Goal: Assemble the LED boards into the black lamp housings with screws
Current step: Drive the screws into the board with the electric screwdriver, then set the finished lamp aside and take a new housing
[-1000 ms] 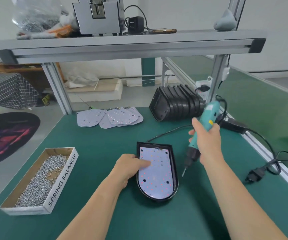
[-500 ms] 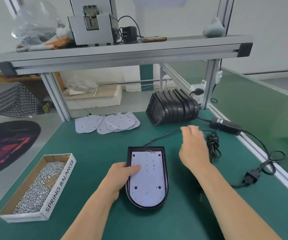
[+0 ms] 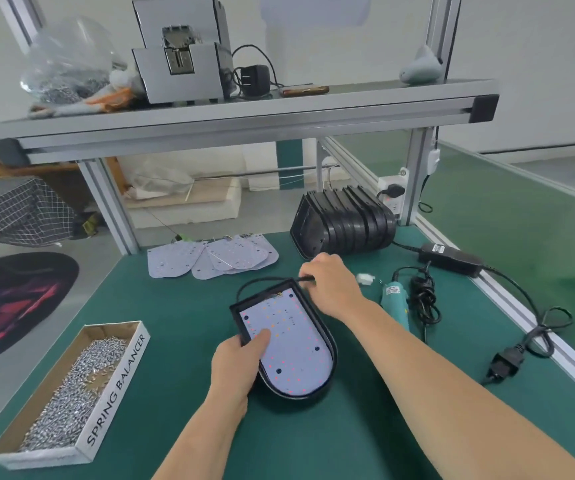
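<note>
A black lamp housing [image 3: 327, 329] lies tilted on the green table with a white LED board [image 3: 289, 344] seated in it. My left hand [image 3: 241, 358] grips the housing's left rim, thumb pressing on the board. Fingers of my right hand [image 3: 331, 282] pinch the black cable [image 3: 261, 281] at the housing's far end. The teal electric screwdriver [image 3: 395, 299] lies on the table just right of my right wrist. Spare LED boards [image 3: 209, 259] are fanned out at the back, and a stack of black housings [image 3: 344, 223] lies on its side behind my right hand.
A cardboard box of screws [image 3: 74, 393] sits at the front left. A black power adapter [image 3: 450, 259] and its coiled cords [image 3: 424, 299] run along the right edge. A small white connector [image 3: 365, 279] lies near the screwdriver. An aluminium shelf [image 3: 244, 123] spans overhead.
My right hand set the screwdriver down on the table, then moved left and took hold of the cable. The housing has turned, its far end now angled left.
</note>
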`<state>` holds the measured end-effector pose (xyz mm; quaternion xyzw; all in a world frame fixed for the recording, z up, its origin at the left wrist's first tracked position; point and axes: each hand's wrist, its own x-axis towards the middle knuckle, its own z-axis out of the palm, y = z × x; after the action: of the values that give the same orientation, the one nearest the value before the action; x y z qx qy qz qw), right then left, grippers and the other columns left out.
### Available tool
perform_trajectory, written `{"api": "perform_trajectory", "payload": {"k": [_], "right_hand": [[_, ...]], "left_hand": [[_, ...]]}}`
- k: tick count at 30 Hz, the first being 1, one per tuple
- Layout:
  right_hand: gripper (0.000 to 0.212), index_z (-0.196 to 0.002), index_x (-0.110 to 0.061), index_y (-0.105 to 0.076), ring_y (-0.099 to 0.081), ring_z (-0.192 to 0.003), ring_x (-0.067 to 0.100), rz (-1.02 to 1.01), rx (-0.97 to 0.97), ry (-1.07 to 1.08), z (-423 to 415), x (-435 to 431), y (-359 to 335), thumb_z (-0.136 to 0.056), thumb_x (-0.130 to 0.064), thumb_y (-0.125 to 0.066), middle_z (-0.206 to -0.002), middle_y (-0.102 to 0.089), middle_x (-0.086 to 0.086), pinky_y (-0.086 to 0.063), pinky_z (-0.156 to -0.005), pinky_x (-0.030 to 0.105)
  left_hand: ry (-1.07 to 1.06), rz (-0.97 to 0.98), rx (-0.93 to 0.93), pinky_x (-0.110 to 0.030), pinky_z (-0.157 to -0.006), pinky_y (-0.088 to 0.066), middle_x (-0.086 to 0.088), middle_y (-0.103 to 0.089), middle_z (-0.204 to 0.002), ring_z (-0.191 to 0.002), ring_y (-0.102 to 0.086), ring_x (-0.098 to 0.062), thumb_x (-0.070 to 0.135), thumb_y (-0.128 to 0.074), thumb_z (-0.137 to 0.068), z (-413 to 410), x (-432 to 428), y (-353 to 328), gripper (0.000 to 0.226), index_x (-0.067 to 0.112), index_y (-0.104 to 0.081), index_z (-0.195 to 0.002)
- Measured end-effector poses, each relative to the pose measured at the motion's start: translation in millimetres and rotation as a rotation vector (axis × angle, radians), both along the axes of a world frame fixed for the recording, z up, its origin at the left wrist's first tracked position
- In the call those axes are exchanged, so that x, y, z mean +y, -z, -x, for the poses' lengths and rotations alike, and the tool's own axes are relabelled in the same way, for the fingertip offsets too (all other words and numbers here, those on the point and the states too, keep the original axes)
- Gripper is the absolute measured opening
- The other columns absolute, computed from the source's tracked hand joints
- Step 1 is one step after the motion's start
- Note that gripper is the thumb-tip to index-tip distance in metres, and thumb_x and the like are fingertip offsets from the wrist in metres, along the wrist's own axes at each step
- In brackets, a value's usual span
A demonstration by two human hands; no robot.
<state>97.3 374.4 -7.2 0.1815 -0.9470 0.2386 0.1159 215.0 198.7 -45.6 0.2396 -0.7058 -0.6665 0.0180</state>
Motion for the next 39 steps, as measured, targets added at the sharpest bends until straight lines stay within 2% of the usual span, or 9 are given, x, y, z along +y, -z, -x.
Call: {"api": "perform_trajectory", "payload": {"k": [3,7,13,17,20,23,29,33,39], "right_hand": [[0.025,-0.097,-0.012,-0.073,-0.061,-0.093,0.030,0.062,-0.054,-0.065,-17,-4,-12,-0.096,-0.014,-0.048,-0.099,-0.073,0.007,-0.051,-0.079,0.041],[0.043,-0.069,-0.009,-0.043,-0.045,-0.068,0.020,0.288,-0.381,-0.077,-33,-5,-18,-0.099,-0.039,-0.052,-0.071,-0.051,0.004,-0.038,-0.067,0.040],[0.032,-0.089,-0.004,-0.065,-0.055,-0.069,0.016,0.308,-0.564,-0.117,-42,-9,-11,-0.087,-0.035,-0.074,-0.079,-0.062,0.001,-0.045,-0.066,0.030],[0.026,-0.086,-0.003,-0.065,-0.047,-0.066,0.015,0.513,-0.521,-0.039,-45,-4,-18,-0.084,-0.027,-0.073,-0.075,-0.056,0.001,-0.039,-0.062,0.029],[0.026,-0.082,0.002,-0.062,-0.044,-0.065,0.018,0.649,-0.494,0.042,-47,7,-24,-0.084,-0.022,-0.072,-0.073,-0.052,0.004,-0.034,-0.060,0.029],[0.016,-0.081,-0.005,-0.063,-0.047,-0.070,0.016,0.881,-0.470,0.119,-49,26,-34,-0.086,-0.017,-0.072,-0.076,-0.054,0.004,-0.037,-0.063,0.029],[0.016,-0.102,0.001,-0.070,-0.073,-0.087,0.029,1.321,-0.336,0.268,-55,111,-61,-0.092,-0.011,-0.071,-0.097,-0.077,0.012,-0.059,-0.082,0.043],[0.013,-0.104,-0.001,-0.069,-0.070,-0.069,0.019,1.381,-0.184,0.460,-71,195,-67,-0.093,-0.008,-0.068,-0.089,-0.075,0.008,-0.059,-0.068,0.032],[0.044,-0.126,0.018,-0.052,-0.058,-0.092,0.025,1.371,0.004,0.847,-111,330,-48,-0.094,-0.008,-0.066,-0.131,-0.059,0.032,-0.041,-0.080,0.036]], "left_hand": [[-0.059,0.011,0.029,-0.035,-0.065,-0.053,0.000,-0.078,-0.086,-0.074,-0.068,-0.023,0.030,-0.072,-0.091,1,-1,5,0.016,0.015,-0.076,-0.088],[-0.089,0.096,0.041,-0.028,-0.050,-0.033,0.006,-0.064,-0.063,-0.054,-0.046,-0.017,0.036,-0.070,-0.091,-2,2,5,0.028,0.012,-0.070,-0.076],[-0.075,0.120,0.027,-0.030,-0.048,-0.027,0.014,-0.041,-0.040,-0.049,-0.034,-0.017,0.043,-0.064,-0.095,-3,2,-4,0.044,0.016,-0.050,-0.064],[-0.081,0.160,0.025,-0.031,-0.049,-0.025,0.000,-0.035,-0.057,-0.053,-0.030,-0.022,0.066,-0.053,-0.092,-5,3,-10,0.060,0.015,-0.033,-0.070],[-0.058,0.145,0.017,-0.026,-0.046,-0.027,-0.002,-0.036,-0.057,-0.049,-0.031,-0.019,0.072,-0.044,-0.092,-5,2,-11,0.067,0.007,-0.045,-0.073],[-0.029,0.165,-0.010,-0.024,-0.045,-0.028,-0.001,-0.041,-0.054,-0.047,-0.033,-0.019,0.060,-0.045,-0.098,-1,-2,-7,0.063,0.000,-0.062,-0.087],[0.056,0.125,-0.052,-0.021,-0.044,-0.025,-0.009,-0.049,-0.059,-0.047,-0.035,-0.019,0.007,-0.053,-0.095,7,-13,-1,0.013,0.001,-0.060,-0.086],[0.074,0.010,-0.076,-0.018,-0.032,-0.026,-0.012,-0.050,-0.050,-0.032,-0.038,-0.018,0.000,-0.058,-0.089,11,-22,-1,0.008,0.000,-0.057,-0.081],[0.093,-0.142,-0.241,-0.018,-0.024,-0.030,-0.019,-0.050,-0.053,-0.019,-0.035,-0.017,0.004,-0.035,-0.102,42,-41,21,0.017,-0.004,-0.050,-0.106]]}}
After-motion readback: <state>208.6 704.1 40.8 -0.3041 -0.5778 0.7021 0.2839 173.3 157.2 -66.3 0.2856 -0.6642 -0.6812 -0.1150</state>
